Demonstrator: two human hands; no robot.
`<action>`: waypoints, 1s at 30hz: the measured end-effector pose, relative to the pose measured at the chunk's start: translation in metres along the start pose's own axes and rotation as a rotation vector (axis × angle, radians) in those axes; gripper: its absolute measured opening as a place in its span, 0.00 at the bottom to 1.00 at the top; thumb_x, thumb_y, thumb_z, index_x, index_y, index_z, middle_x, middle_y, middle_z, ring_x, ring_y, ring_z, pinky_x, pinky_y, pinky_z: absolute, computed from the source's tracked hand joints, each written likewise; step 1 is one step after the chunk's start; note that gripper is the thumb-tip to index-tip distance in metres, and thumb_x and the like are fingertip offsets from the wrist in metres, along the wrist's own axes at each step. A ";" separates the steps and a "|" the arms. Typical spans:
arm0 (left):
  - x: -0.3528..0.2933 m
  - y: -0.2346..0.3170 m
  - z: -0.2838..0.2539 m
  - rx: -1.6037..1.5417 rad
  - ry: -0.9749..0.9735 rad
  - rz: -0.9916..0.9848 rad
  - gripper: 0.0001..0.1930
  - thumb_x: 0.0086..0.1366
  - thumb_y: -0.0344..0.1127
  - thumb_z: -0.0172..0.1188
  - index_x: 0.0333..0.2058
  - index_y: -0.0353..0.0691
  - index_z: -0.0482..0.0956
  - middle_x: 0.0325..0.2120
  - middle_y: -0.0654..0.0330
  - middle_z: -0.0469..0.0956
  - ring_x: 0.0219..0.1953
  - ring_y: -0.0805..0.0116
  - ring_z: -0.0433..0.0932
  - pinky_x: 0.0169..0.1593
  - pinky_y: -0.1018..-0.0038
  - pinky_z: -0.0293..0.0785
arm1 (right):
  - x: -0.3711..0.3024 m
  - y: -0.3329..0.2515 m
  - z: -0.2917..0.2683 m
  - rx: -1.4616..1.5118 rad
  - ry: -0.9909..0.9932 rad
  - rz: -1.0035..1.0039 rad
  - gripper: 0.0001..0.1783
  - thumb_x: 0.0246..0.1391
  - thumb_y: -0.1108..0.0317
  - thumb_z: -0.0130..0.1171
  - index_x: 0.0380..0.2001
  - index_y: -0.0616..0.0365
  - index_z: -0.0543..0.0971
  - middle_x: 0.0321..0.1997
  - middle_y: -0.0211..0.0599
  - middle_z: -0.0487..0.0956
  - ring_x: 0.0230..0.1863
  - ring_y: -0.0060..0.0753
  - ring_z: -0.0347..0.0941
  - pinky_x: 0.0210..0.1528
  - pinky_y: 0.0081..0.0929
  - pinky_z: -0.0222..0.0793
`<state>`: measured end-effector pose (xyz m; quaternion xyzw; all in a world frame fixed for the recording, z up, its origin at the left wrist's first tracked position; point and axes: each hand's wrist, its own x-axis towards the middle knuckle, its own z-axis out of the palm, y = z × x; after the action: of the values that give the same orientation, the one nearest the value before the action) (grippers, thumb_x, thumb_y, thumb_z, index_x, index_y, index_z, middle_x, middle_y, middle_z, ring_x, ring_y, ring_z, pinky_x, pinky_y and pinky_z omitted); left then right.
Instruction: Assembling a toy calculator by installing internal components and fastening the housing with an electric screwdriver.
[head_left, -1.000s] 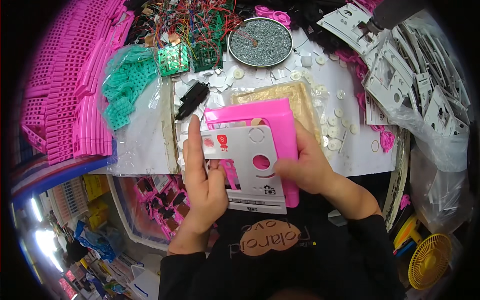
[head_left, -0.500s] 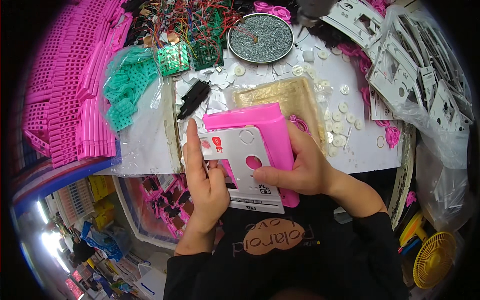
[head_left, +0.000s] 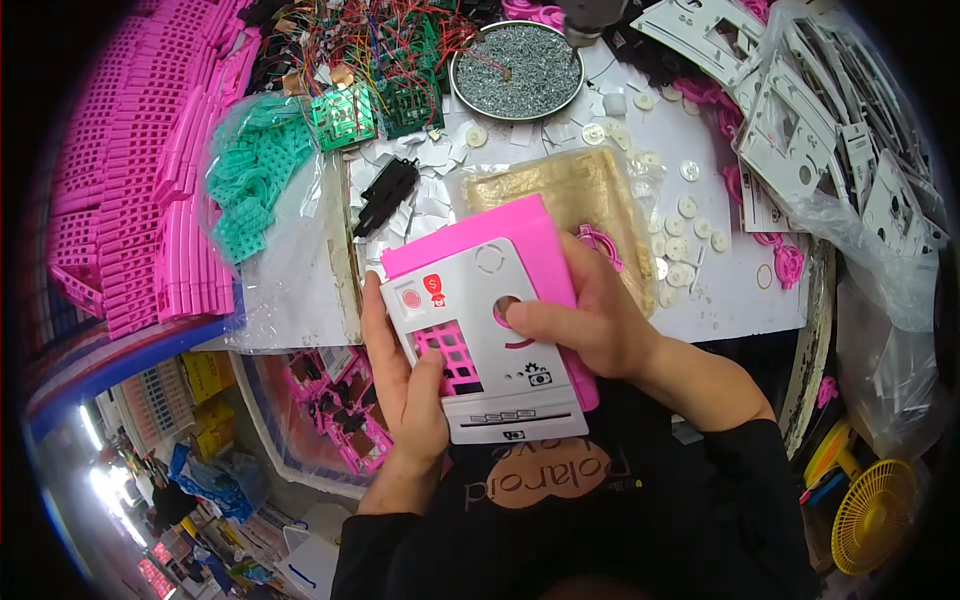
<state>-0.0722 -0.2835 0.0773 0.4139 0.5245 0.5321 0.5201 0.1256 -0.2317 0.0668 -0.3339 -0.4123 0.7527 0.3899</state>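
Observation:
Between my hands is a pink plastic housing [head_left: 520, 228] with a white printed front panel [head_left: 465, 287] lying over it. A pink grid [head_left: 459, 361] shows through the panel's square opening. My left hand [head_left: 407, 405] grips the left edge, its fingers along the side and its thumb at the square opening. My right hand [head_left: 605, 325] is closed round the right side of the housing. Its thumb presses on the panel at the round hole, and its other fingers are partly hidden behind. The housing's underside is out of sight.
Beyond the housing lies a gold padded sheet [head_left: 530, 180]. A round tray of screws [head_left: 518, 72], wired circuit boards [head_left: 345, 115] and a black part [head_left: 385, 197] are further back. Pink parts [head_left: 140, 180] are stacked left; bagged white panels [head_left: 800, 130] stand right.
The white panel has turned to lie more squarely over the pink housing, and the grid now shows in its opening. My left hand's raised fingers have lowered to the edge, its thumb onto the front.

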 end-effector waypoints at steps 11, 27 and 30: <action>0.017 0.000 -0.015 -0.033 0.064 0.096 0.41 0.58 0.15 0.41 0.73 0.29 0.46 0.67 0.41 0.63 0.65 0.60 0.70 0.68 0.68 0.63 | -0.016 0.008 0.006 0.087 -0.198 0.044 0.41 0.55 0.65 0.72 0.66 0.64 0.63 0.57 0.38 0.76 0.56 0.27 0.73 0.59 0.29 0.71; 0.044 -0.006 -0.024 0.106 0.056 0.147 0.20 0.78 0.43 0.48 0.56 0.30 0.70 0.45 0.56 0.80 0.42 0.73 0.80 0.48 0.75 0.76 | -0.026 0.002 0.000 0.099 -0.132 0.152 0.38 0.60 0.76 0.63 0.70 0.63 0.57 0.63 0.41 0.72 0.64 0.29 0.68 0.66 0.31 0.66; 0.057 0.005 -0.023 0.032 0.034 0.065 0.19 0.78 0.45 0.49 0.49 0.31 0.75 0.39 0.60 0.81 0.38 0.76 0.78 0.44 0.77 0.75 | -0.034 0.000 -0.003 0.056 -0.145 0.199 0.39 0.60 0.78 0.62 0.70 0.62 0.57 0.63 0.40 0.72 0.63 0.28 0.70 0.65 0.30 0.68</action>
<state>-0.1022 -0.2297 0.0738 0.4301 0.5279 0.5471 0.4868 0.1437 -0.2596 0.0719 -0.3067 -0.3830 0.8211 0.2917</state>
